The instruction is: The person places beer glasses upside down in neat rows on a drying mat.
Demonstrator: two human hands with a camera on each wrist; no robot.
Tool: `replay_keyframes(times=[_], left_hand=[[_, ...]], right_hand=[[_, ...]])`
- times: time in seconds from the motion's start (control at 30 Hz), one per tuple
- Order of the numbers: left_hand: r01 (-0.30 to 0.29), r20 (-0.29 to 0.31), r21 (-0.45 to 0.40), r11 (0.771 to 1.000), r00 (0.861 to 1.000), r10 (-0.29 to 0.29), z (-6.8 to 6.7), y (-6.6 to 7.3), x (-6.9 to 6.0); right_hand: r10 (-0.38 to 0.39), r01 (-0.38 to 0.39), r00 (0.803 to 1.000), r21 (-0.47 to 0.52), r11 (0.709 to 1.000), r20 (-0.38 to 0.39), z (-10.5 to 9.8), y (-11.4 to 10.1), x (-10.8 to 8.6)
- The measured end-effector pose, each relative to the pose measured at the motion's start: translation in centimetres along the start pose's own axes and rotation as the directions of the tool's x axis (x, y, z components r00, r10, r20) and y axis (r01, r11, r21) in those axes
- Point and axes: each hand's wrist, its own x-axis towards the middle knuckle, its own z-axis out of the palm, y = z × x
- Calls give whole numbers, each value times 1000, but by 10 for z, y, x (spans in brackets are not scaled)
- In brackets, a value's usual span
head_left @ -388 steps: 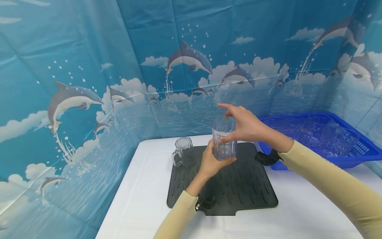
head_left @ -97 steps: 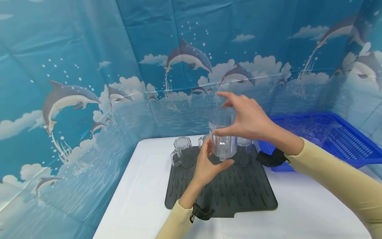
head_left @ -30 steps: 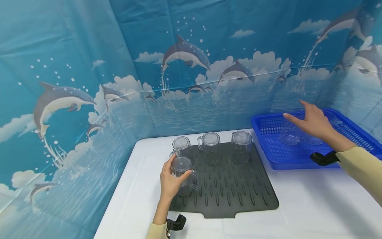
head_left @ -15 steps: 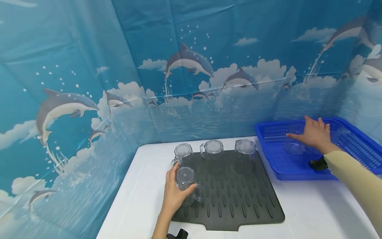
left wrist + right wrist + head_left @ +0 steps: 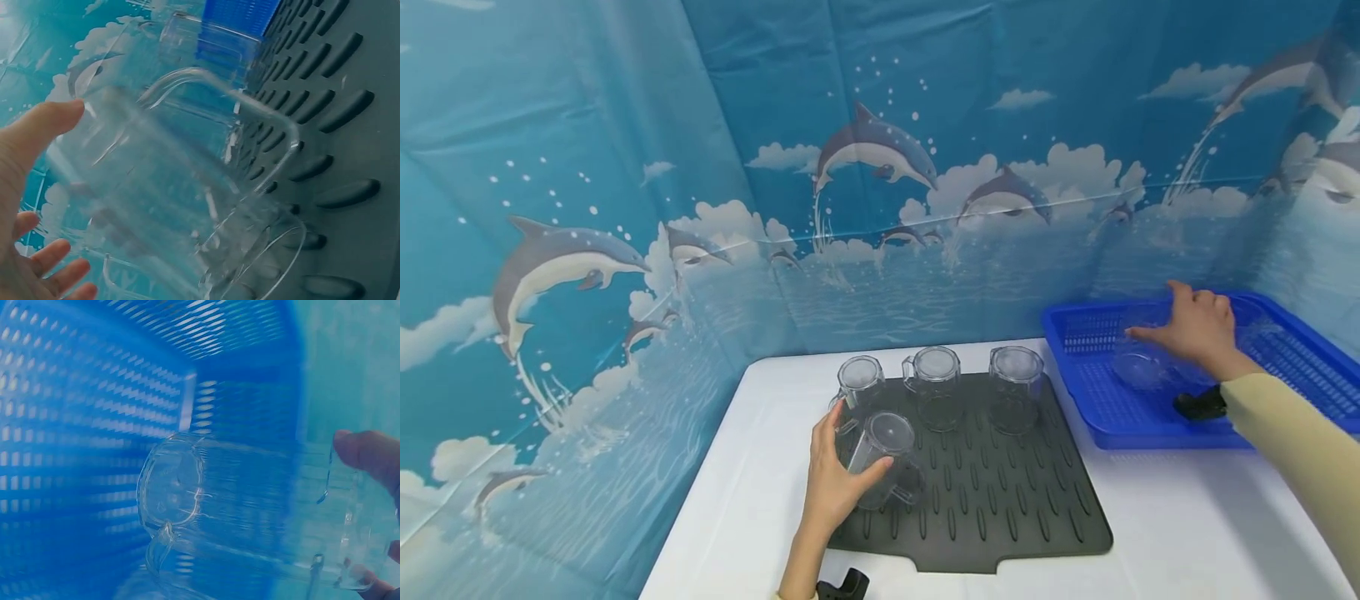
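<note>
Setting out mugs looks partly done: three inverted mugs point(image 5: 937, 392) line the far side of the dark mat point(image 5: 1000, 521). Your left grip point(image 5: 835, 487) spreads around a tilted fourth mug point(image 5: 891, 433), near left; your right grip point(image 5: 1201, 329) curls round a fifth mug point(image 5: 244, 500) remaining in the blue basket point(image 5: 1150, 437).

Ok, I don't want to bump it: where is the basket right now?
In the head view, the basket sits toward the right edge, just right of the mat and in front of the curtain, with the right hand over it.
</note>
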Motion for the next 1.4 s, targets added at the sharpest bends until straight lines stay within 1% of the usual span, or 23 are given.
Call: replay_keyframes(times=[0.1, 0.17, 0.2, 0.27, 0.33, 0.4, 0.43, 0.53, 0.6, 0.63, 0.67, 0.7, 0.73, 0.8, 0.87, 0.9, 0.97, 1.03, 1.13, 1.2, 1.23, 1.3, 1.4], left_hand=[[-3, 14, 10, 1000, 1000, 3, -2, 2, 4], [-19, 90, 37, 999, 996, 15, 3, 3, 13], [-35, 145, 55, 998, 989, 27, 7, 4, 18], [-82, 276, 122, 989, 960, 45, 19, 6, 29], [-167, 368, 212, 963, 926, 80, 31, 8, 37], [-258, 397, 326, 910, 911, 116, 40, 11, 41], [-297, 393, 395, 869, 910, 133, 45, 13, 41], [-378, 348, 586, 717, 916, 199, 60, 16, 42], [-394, 333, 678, 621, 917, 218, 71, 16, 43], [-396, 327, 711, 581, 918, 226, 75, 15, 43], [-394, 322, 736, 551, 919, 227, 79, 13, 43], [-390, 320, 753, 530, 921, 223, 82, 11, 43], [-384, 314, 762, 521, 923, 221, 84, 9, 42], [-375, 303, 759, 532, 927, 222, 85, 5, 39], [-371, 297, 735, 568, 929, 223, 83, 1, 35], [-369, 294, 714, 595, 929, 223, 81, -2, 33], [-355, 281, 652, 670, 934, 221, 76, -6, 30], [-311, 254, 562, 766, 947, 198, 69, -9, 26], [-200, 183, 387, 900, 973, 138, 55, -16, 20], [-115, 132, 250, 961, 988, 83, 46, -20, 14], [-72, 112, 183, 980, 992, 52, 41, -23, 10], [1, 86, 71, 997, 996, -7, 33, -28, 3], [91, 60, -25, 996, 994, -89, 24, -34, -8]], right_hand=[[-14, 17, 998, 49, 999, -68, -19, -20, 4], [-18, 27, 993, 70, 997, -120, -35, -35, 9], [-21, 32, 990, 80, 996, -143, -44, -41, 11], [-21, 38, 985, 94, 995, -172, -59, -53, 14], [-19, 39, 982, 104, 994, -187, -69, -60, 15], [-15, 36, 983, 108, 994, -185, -74, -63, 14], [-12, 32, 984, 111, 993, -179, -75, -64, 13], [-13, 34, 984, 118, 992, -177, -73, -64, 8], [-12, 36, 983, 127, 991, -182, -73, -65, 5], [-16, 41, 983, 135, 990, -186, -73, -67, 2], [-21, 48, 982, 142, 989, -190, -73, -70, 1], [-24, 54, 981, 150, 987, -190, -73, -74, -1], [-29, 60, 981, 160, 985, -190, -73, -78, -3], [-46, 80, 982, 184, 980, -186, -74, -87, -6], [-59, 95, 982, 197, 976, -179, -76, -96, -10], [-66, 102, 982, 203, 974, -178, -77, -100, -12], [-84, 122, 980, 210, 970, -181, -79, -108, -15], [-98, 138, 978, 212, 968, -186, -81, -115, -19], [-112, 150, 977, 215, 965, -179, -83, -123, -24], [-117, 154, 978, 216, 964, -175, -84, -127, -27], [-121, 157, 978, 217, 963, -171, -84, -129, -28], [-131, 168, 976, 217, 962, -174, -83, -131, -31], [-144, 182, 974, 223, 958, -177, -82, -134, -33]])
